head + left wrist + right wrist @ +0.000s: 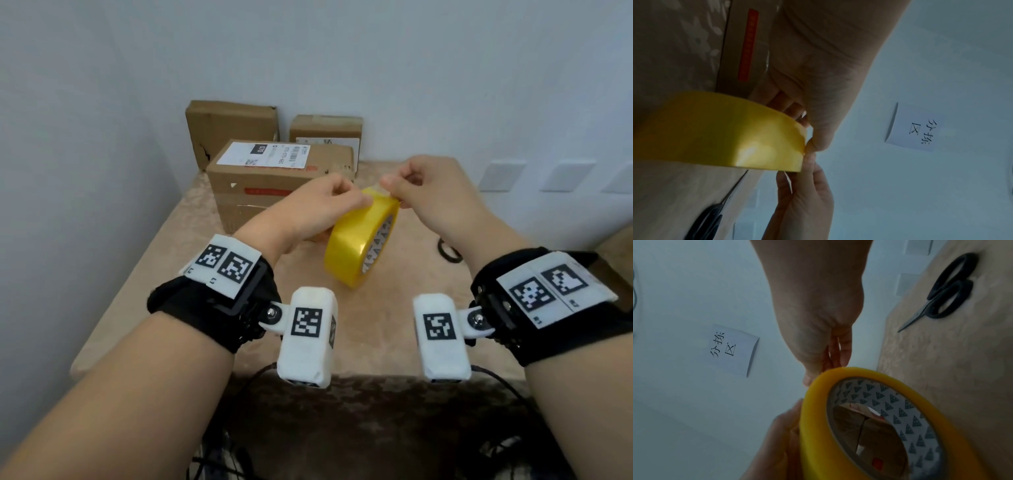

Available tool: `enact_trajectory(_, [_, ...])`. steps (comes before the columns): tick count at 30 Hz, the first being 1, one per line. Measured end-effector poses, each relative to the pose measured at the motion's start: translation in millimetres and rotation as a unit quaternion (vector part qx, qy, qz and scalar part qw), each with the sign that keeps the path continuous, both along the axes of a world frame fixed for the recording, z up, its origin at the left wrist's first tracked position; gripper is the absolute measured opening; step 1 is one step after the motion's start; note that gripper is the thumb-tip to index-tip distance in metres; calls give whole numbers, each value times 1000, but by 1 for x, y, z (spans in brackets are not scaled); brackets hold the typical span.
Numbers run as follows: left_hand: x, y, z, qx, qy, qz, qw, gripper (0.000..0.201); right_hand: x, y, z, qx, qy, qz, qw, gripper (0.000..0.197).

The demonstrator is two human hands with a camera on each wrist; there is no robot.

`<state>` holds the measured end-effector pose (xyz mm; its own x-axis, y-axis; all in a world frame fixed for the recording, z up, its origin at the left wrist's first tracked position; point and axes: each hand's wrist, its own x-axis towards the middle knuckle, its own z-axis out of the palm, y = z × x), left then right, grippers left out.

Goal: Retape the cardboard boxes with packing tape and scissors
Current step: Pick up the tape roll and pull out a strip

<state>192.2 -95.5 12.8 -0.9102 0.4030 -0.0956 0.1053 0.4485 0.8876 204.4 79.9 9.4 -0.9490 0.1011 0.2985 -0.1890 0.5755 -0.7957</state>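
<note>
On table (376, 342), three cardboard boxes (274, 185), one scissors (941, 293), one tape roll (356, 240) held, left grip (318, 209), right grip (435, 195) pinching its top.

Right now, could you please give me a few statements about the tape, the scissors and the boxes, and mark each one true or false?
1. Both hands are at the top of the yellow tape roll, the left hand steadying it and the right hand pinching at its edge. True.
2. The right hand holds the black-handled scissors. False: they lie untouched on the table.
3. Three cardboard boxes stand at the far end of the table, the front box with a white shipping label on top. True.
4. The tape roll lies flat on its side. False: it stands on edge, tilted.
5. A long strip of tape already runs across the front box. False: no strip has been drawn from the roll to the box.
</note>
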Motion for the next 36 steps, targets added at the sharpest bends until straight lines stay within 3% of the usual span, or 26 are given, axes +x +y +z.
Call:
enact_trajectory(3, [-3,0,0,-31,39,-37,998,36,4,-7,6,62,2,66,996,18])
enact_trajectory(5, [-3,-1,0,-20,57,-72,996,24,5,-12,7,58,-1,87,995,18])
enact_trajectory(10, [-7,-5,1,-27,175,-24,984,15,8,-22,13,20,9,107,994,15])
enact_trajectory(18, [-8,-3,-3,27,205,-10,978,9,10,-26,21,-60,40,107,992,5])
enact_trajectory(22, [-10,-1,-4,7,243,18,970,22,8,-22,15,-101,0,76,992,14])
enact_trajectory(28, [-14,-2,0,-76,283,56,955,11,6,-19,-4,-158,-191,132,960,19])
enact_trajectory(32, [-16,-3,2,-142,351,59,924,10,7,-21,-7,-216,-216,157,939,20])
enact_trajectory(36, [-15,-3,-4,-134,369,47,918,11,2,-22,-2,-155,-193,101,964,13])
